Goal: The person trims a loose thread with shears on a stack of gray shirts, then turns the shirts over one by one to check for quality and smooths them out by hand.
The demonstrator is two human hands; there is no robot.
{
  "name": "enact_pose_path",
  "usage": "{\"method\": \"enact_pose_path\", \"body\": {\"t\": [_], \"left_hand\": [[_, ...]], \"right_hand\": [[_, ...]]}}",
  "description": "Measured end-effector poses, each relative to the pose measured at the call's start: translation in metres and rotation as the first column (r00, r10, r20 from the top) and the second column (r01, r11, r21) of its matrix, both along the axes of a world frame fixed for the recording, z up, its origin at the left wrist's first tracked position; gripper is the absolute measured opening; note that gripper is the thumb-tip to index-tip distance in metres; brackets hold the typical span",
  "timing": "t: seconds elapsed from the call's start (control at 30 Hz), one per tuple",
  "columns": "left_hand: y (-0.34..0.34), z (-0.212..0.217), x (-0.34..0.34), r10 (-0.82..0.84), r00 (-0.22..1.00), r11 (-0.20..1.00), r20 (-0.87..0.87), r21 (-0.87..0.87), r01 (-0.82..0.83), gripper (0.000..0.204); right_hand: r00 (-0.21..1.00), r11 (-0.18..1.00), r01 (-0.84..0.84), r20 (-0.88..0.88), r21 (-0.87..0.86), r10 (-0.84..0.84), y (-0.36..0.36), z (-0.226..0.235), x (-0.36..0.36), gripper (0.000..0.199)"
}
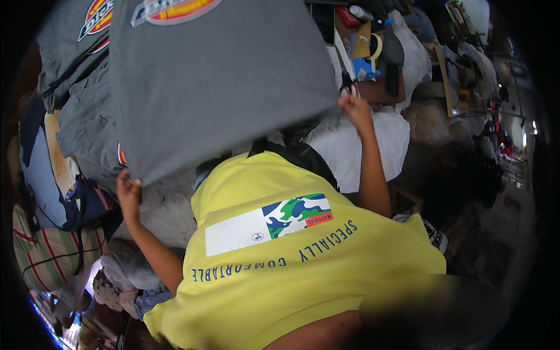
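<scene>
I hold a grey t-shirt [216, 81] stretched out in front of me, with a red and yellow printed badge near its top edge. My left hand [128, 189] pinches its lower left corner. My right hand [354, 108] grips its right edge, arm raised. Below the shirt is my own yellow top [303, 262] with a white, blue and green patch and dark lettering.
More grey shirts [76, 46] are piled at the left, beside blue and striped garments [46, 251]. White plastic bags [373, 146] lie behind the shirt. A cluttered table [373, 52] with scissors and tape stands at the upper right.
</scene>
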State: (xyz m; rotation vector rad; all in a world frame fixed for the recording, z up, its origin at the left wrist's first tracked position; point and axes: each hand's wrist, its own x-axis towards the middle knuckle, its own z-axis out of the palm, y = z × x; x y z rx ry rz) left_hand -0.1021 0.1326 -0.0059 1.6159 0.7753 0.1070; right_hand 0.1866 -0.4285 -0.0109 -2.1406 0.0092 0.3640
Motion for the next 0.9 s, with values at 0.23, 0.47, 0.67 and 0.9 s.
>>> {"method": "enact_pose_path", "body": {"t": [0.23,0.47,0.67,0.9], "left_hand": [[-0.047,-0.165,-0.1,-0.096,0.704,0.862,-0.703,0.294,0.412,0.044],[-0.039,-0.08,-0.005,0.231,0.955,0.576,-0.186,0.817,0.02,0.021],[-0.008,0.011,0.092,-0.026,0.999,0.433,-0.022,0.901,0.031,0.032],[0.003,0.015,0.118,-0.099,0.988,0.734,0.117,0.679,-0.007,0.033]], "right_hand": [[0.852,0.973,-0.121,-0.523,-0.195,0.001,-0.043,-0.116,-0.115,0.008],[0.762,0.9,-0.429,-0.565,-0.076,0.316,-0.03,-0.093,-0.054,0.014],[0.948,0.957,-0.235,0.177,-0.17,0.264,0.072,0.03,0.032,0.033],[0.925,0.863,-0.315,0.074,-0.395,0.372,0.078,0.028,0.068,0.039]]}}
